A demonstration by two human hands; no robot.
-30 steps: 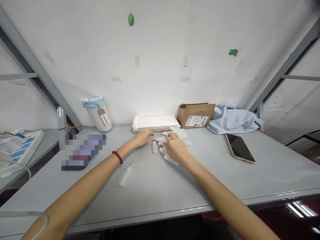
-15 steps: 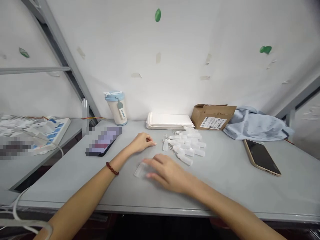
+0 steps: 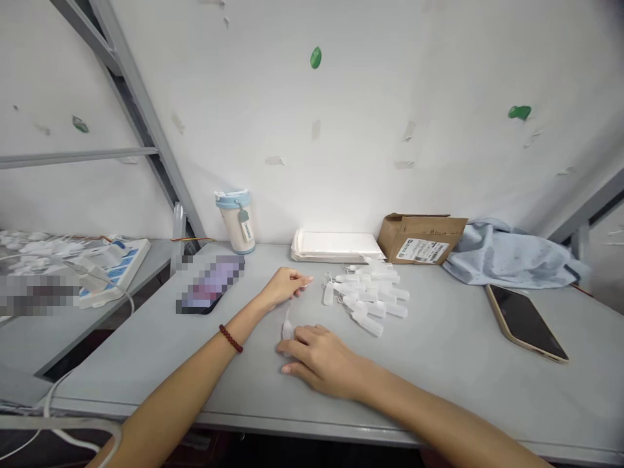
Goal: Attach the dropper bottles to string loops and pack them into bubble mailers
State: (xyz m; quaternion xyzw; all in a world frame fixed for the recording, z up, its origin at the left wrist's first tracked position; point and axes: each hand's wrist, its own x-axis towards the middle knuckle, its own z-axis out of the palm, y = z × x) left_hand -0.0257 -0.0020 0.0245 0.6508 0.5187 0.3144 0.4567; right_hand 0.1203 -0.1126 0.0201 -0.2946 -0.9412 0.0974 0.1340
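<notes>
Softly curled: my right hand (image 3: pixel 319 359) on a small bottle (image 3: pixel 287 330)

In the head view, the small bottle was about midway between the front and back edges of the desk (image 3: pixel 439 370). My right hand curled over its lower body, thumb and forefinger slightly parted with the plastic between them. My left hand (image 3: pixel 286 285) was just beyond, fingers drawn nearly together; a small white bit showed at the tips, but I couldn't tell whether I had hold of it. I judged the bottle light, soft-walled and a little slippery, its thin stem easily bent, so the broad body seemed the place to grip. The heaped bottles (image 3: pixel 368 296) lay to the right, their contents unclear. Near the back edge, the cardboard box (image 3: pixel 433 227) hid its inside; towards the back left corner, the lidded cup (image 3: pixel 235 227) did likewise.
</notes>
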